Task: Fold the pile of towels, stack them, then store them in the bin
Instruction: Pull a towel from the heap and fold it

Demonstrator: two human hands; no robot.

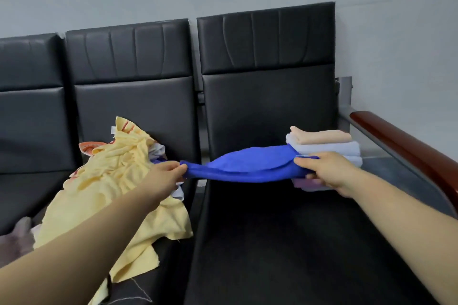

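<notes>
Held blue towel [247, 168] stretched just left of folded stack [324, 146], one end pinched in left hand [163, 178] fingers [179, 167], other gripped in right hand [324, 171] fingers, unfolded pile [111, 181] farther left

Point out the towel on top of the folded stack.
The peach towel: it lies on the white towel, topmost by the armrest.

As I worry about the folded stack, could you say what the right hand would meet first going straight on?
Probably the folded stack: the right hand, gripping the blue towel, sits just before it; depth unclear.
</notes>
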